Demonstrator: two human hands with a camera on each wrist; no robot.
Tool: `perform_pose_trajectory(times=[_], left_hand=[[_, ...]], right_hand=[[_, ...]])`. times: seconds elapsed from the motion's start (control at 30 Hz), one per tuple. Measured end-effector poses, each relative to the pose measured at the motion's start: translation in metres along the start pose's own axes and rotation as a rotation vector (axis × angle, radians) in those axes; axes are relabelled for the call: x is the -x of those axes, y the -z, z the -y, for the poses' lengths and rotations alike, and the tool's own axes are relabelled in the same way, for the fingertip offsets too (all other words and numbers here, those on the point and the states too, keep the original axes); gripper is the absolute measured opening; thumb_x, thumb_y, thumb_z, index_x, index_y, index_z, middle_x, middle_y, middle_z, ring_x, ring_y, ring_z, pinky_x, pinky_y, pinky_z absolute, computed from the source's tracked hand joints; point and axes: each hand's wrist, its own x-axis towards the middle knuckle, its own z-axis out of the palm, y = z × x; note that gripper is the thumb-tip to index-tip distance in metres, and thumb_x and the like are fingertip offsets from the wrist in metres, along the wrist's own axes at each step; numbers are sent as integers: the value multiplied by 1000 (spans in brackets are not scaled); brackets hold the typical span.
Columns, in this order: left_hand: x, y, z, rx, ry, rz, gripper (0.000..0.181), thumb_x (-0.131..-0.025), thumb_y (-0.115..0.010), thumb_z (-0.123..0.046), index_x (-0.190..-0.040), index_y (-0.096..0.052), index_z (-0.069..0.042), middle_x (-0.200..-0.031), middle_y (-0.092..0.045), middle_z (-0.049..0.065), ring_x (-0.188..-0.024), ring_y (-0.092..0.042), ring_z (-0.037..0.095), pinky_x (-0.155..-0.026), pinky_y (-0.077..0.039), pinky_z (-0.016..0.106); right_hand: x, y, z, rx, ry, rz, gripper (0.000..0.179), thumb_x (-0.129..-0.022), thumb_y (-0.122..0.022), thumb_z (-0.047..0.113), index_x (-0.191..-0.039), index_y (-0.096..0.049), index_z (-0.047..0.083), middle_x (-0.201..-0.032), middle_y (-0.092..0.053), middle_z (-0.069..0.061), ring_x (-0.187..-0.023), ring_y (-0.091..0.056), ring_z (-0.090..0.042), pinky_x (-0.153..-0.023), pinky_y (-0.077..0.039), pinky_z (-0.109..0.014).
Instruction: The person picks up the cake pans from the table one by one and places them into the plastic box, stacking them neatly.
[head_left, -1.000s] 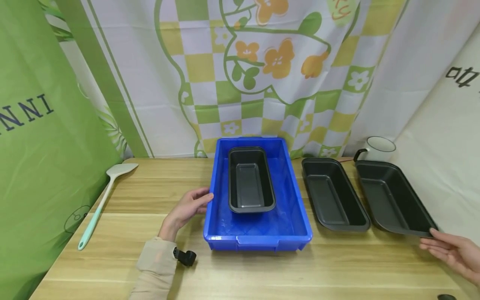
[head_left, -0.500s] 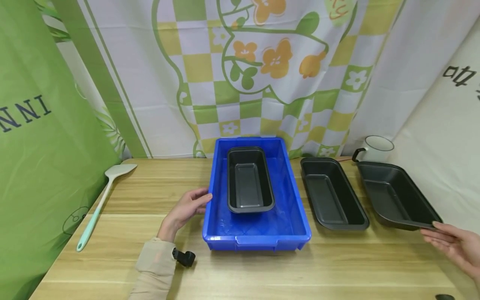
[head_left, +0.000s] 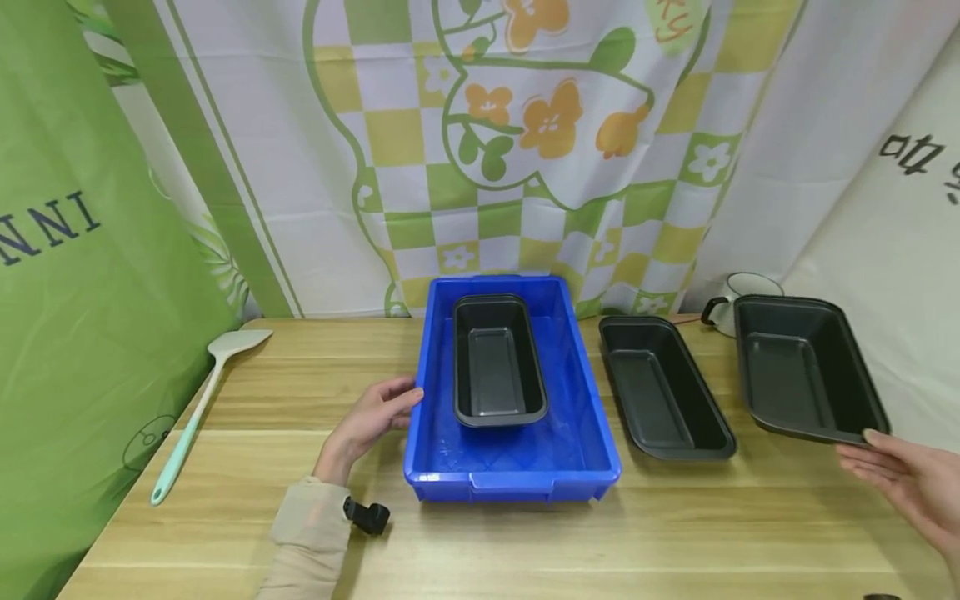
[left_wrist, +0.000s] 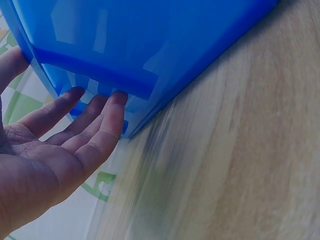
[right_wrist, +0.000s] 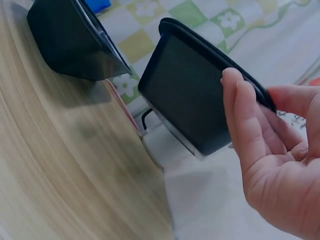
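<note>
My right hand (head_left: 903,479) pinches a dark loaf pan (head_left: 813,367) by its near right corner, thumb on top and fingers underneath. The right wrist view shows this loaf pan (right_wrist: 187,95) tilted and raised off the table. At the left, my left hand (head_left: 375,417) holds the side of a blue plastic bin (head_left: 513,486), the thumb at the rim and the fingertips (left_wrist: 117,97) against the outer wall. Inside the bin lies a second loaf pan (head_left: 495,371). A third loaf pan (head_left: 660,400) rests on the table between the bin and the raised one.
A white enamel mug (head_left: 723,317) with a black handle stands behind the raised pan, partly hidden. A spatula (head_left: 187,425) with a mint handle lies at the table's left. Patterned curtain (head_left: 517,200) hangs along the back edge. Wooden tabletop (head_left: 525,550) stretches in front.
The right hand has lifted the right-hand loaf pan off the table and turned it, so it now covers part of the mug. The left hand and the bin stay in place.
</note>
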Motion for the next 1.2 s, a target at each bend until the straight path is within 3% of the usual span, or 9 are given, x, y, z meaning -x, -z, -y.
perform_pose_trajectory(times=[0.07,0.13,0.2,0.33,0.47,0.7,1.2], left_hand=[[0,1,1,-7,-1,-5,55,-98,-56,-19,-140,-37,11,-136,-44,33,-107,-61,31,-89,-53,39],[1,1,1,-9,1,-10,55,-98,-56,-20,-140,-38,11,-137,-45,32,-107,-61,31,-89,-53,40],[0,1,2,-6,2,-14,55,-98,-57,-20,-140,-38,10,-137,-45,31,-107,-61,31,-89,-53,41],[1,1,3,-6,3,-6,55,-98,-55,-20,-140,-37,11,-137,-45,32,-108,-61,32,-89,-53,40],[2,0,4,1,6,0,54,-99,-54,-19,-141,-37,11,-137,-44,32,-109,-60,34,-88,-53,38],[1,-1,2,12,-8,8,55,-99,-55,-19,-141,-36,12,-138,-42,34,-109,-60,32,-88,-53,37],[1,-1,0,19,-2,6,53,-98,-55,-19,-140,-38,10,-137,-43,33,-103,-63,26,-87,-53,35]], right_hand=[[-6,11,-4,46,42,19,39,-106,-29,11,-116,-66,17,-102,-72,-8,-93,-69,-22,-84,-55,-29],[-10,0,-5,93,97,-5,37,-105,-31,8,-116,-67,14,-100,-72,-9,-91,-70,-23,-82,-55,-30],[-10,-29,-1,73,145,-6,39,-105,-31,3,-115,-68,9,-98,-72,-13,-90,-70,-26,-80,-56,-33],[-7,-105,9,-51,204,45,44,-103,-26,-4,-109,-70,-4,-93,-71,-22,-88,-70,-32,-76,-57,-35],[-12,-150,12,-126,236,116,43,-102,-25,-7,-107,-68,-10,-93,-69,-27,-85,-70,-33,-73,-57,-36],[-33,-173,1,-133,312,278,44,-101,-21,-10,-109,-64,-16,-97,-66,-31,-90,-68,-38,-77,-56,-40],[-56,-219,-17,100,314,174,35,-99,-37,-9,-103,-71,-7,-88,-72,-19,-82,-71,-25,-69,-58,-31]])
